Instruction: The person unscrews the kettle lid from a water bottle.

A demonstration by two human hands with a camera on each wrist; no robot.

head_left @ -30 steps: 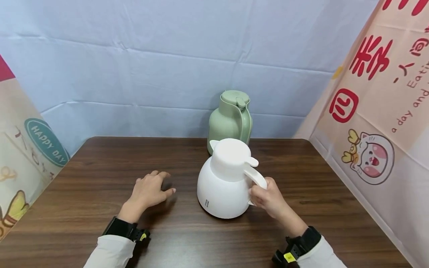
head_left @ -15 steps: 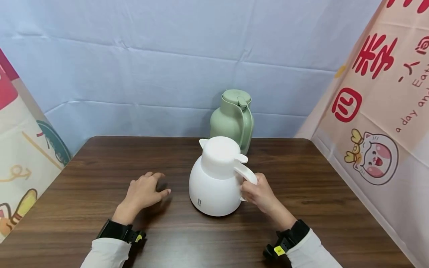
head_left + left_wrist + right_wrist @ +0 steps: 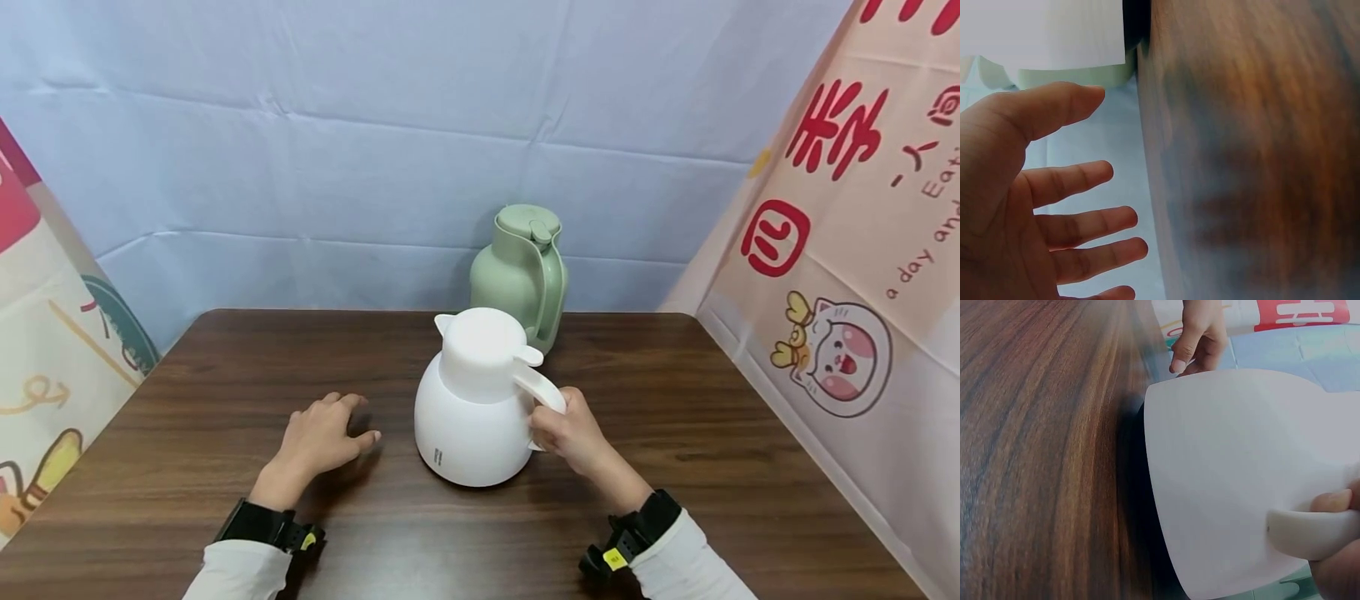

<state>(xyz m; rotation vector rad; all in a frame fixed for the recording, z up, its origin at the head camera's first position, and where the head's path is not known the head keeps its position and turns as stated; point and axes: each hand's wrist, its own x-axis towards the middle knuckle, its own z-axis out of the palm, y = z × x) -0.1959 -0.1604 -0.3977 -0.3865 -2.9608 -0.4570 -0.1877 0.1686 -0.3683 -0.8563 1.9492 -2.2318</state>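
Observation:
A white thermos jug (image 3: 474,408) with a spout and a loop handle stands upright at the middle of the table. My right hand (image 3: 568,432) grips its handle, fingers curled round the lower part; the right wrist view shows the handle (image 3: 1307,534) within that grip. To the jug's left, my left hand (image 3: 318,437) is apart from it, over the tabletop, with fingers spread and nothing held. In the left wrist view the left hand's fingers are loosely extended below the jug's white side (image 3: 1054,31). Behind the white jug is a green thermos jug (image 3: 513,271), its lower part partly hidden.
The dark wooden table (image 3: 420,550) ends at a far edge against a pale blue cloth (image 3: 337,167). A printed cloth (image 3: 817,275) hangs along the right side, and another printed cloth (image 3: 52,367) along the left.
The white jug has moved left with my right hand gripping its handle, showing more of the green jug behind. My left hand has shifted slightly left in the head view.

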